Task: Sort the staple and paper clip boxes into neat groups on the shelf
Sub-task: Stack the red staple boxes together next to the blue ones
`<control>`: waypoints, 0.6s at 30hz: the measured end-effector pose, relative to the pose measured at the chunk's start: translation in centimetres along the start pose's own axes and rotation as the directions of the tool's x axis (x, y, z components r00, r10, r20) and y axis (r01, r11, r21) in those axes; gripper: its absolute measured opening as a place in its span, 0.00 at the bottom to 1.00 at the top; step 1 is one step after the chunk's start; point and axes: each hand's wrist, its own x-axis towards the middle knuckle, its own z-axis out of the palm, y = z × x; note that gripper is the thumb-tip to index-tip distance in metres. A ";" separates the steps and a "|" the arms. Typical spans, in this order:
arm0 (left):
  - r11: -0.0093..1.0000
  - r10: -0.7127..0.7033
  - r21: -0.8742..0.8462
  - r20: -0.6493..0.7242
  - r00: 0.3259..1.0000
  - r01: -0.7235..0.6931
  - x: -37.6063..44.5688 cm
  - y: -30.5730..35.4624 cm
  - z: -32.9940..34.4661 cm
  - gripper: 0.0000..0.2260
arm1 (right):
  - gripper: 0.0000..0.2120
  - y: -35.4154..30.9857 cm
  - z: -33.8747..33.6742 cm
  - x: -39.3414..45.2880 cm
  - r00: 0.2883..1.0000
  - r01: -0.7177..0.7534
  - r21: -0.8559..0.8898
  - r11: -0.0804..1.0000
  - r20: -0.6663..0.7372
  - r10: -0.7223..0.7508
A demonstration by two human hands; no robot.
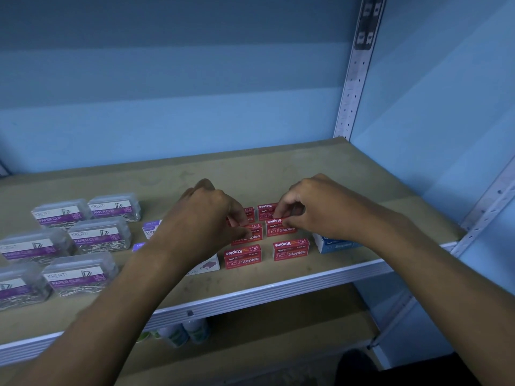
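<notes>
Clear paper clip boxes [99, 235] sat grouped at the shelf's [278, 174] left, a blue staple box [333, 243] lay at the right, and white staple boxes [204, 266] were partly hidden under the left forearm. Mid-shelf, among the red staple boxes [290, 249], the left hand [207, 215] pinched one middle-row box [248, 234] in a curled grip. The right hand [315, 207] pinched the neighbouring box [280, 227].

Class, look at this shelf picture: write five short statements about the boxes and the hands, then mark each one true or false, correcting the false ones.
1. The paper clip boxes sit at the left of the shelf. True.
2. The red staple boxes lie in the middle of the shelf. True.
3. The blue box lies left of the red ones. False: it lies to their right.
4. The right hand pinches a red box. True.
5. The left hand grips a paper clip box. False: it is at the red boxes.
</notes>
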 end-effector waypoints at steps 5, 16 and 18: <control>1.000 0.012 0.005 -0.042 0.999 -0.012 0.0 -0.3 -0.4 0.11 | 0.09 -0.3 -0.2 -0.2 1.000 -0.005 0.010 1.000 -0.008 0.005; 1.000 0.023 -0.011 -0.058 0.998 -0.023 -1.0 0.4 -2.6 0.14 | 0.08 -1.1 -2.5 -1.8 0.998 0.003 0.007 1.000 -0.064 -0.003; 1.000 0.021 -0.009 -0.049 0.999 -0.022 -1.2 0.6 -2.7 0.15 | 0.09 -1.2 -2.7 -2.1 0.998 0.001 0.001 1.000 -0.056 -0.001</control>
